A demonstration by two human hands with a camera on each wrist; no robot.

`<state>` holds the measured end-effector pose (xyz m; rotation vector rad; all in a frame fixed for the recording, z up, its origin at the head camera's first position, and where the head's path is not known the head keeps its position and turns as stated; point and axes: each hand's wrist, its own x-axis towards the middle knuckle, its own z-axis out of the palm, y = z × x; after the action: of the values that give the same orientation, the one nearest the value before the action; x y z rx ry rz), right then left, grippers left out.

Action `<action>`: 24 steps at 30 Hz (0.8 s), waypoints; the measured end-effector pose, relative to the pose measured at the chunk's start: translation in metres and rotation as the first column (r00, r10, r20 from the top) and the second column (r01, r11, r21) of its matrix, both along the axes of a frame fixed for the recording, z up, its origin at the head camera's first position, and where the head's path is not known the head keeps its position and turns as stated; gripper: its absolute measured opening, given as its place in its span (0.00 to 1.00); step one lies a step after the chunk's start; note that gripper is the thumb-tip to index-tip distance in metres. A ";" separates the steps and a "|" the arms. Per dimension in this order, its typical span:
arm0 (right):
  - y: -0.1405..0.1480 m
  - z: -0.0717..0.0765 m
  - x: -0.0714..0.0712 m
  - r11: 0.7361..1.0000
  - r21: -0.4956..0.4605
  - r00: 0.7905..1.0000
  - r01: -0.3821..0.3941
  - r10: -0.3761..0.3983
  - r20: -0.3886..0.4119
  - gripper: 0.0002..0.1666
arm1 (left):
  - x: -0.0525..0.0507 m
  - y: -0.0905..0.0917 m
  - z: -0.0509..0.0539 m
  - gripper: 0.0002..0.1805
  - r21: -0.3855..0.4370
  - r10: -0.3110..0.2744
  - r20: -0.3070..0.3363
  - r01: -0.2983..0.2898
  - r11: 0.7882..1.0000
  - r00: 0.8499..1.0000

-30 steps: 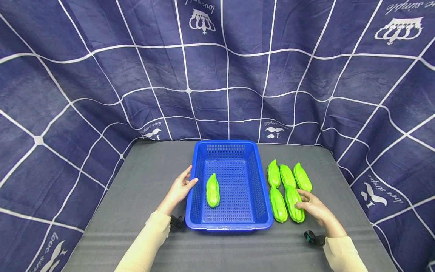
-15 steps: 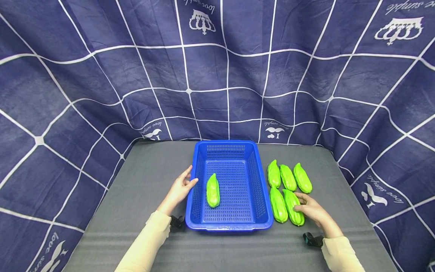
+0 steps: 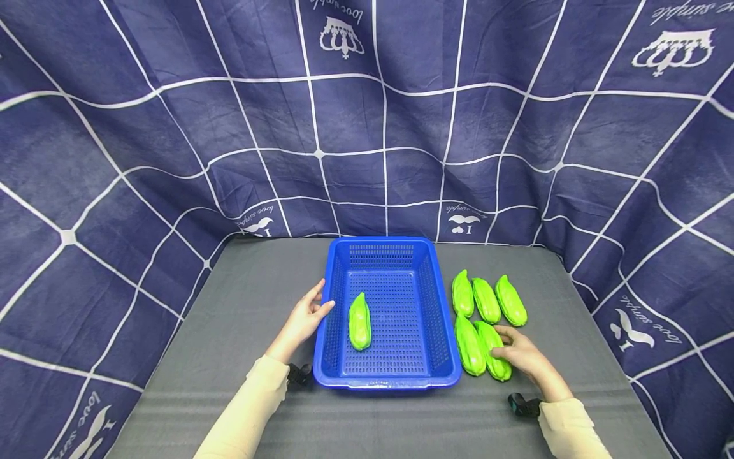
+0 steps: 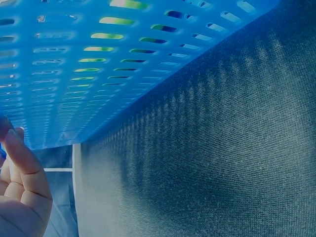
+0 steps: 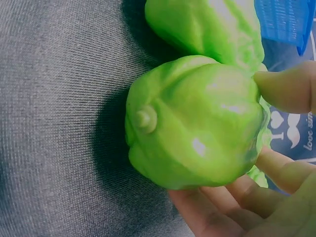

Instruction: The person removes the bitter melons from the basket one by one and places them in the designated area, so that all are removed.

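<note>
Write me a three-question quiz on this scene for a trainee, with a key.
1. How many green vegetables lie outside the blue basket?
2. True or false: the left hand holds a vegetable.
3. Which vegetable does the right hand grip?
A: the one in the basket
B: the right one of the nearer row
C: the left one of the farther row

Key:
1. Five.
2. False; it holds the basket's left rim.
3. B, the nearer right vegetable.
</note>
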<state>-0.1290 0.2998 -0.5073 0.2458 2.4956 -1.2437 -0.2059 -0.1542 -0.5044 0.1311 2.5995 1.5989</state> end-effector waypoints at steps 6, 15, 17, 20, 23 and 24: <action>-0.001 -0.001 0.002 1.000 0.015 1.000 0.022 -0.022 0.002 0.44 | 0.000 0.000 -0.001 0.36 -0.011 -0.001 -0.002 0.001 1.000 1.000; -0.001 -0.001 0.004 1.000 0.002 1.000 0.004 -0.004 -0.018 0.44 | 0.000 0.000 -0.002 0.36 -0.019 0.004 -0.015 -0.004 1.000 1.000; 0.000 0.000 0.004 1.000 0.005 1.000 0.013 -0.013 -0.018 0.44 | 0.001 0.000 -0.002 0.36 -0.026 0.003 -0.008 -0.004 1.000 1.000; 0.002 0.002 0.003 0.999 0.004 0.999 0.034 -0.034 -0.026 0.44 | 0.001 0.000 -0.001 0.37 -0.022 0.001 -0.004 -0.001 1.000 1.000; 0.004 0.004 0.003 0.999 0.002 0.998 0.053 -0.053 -0.046 0.43 | 0.001 -0.001 -0.001 0.36 -0.018 -0.005 -0.031 0.005 1.000 1.000; 0.004 0.005 0.003 0.998 0.012 0.996 0.067 -0.066 -0.060 0.42 | 0.000 -0.001 -0.001 0.36 -0.014 -0.007 -0.037 0.006 1.000 0.999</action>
<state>-0.1260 0.3034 -0.5026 0.3023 2.5670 -1.2774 -0.2054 -0.1551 -0.5051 0.1695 2.6343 1.5910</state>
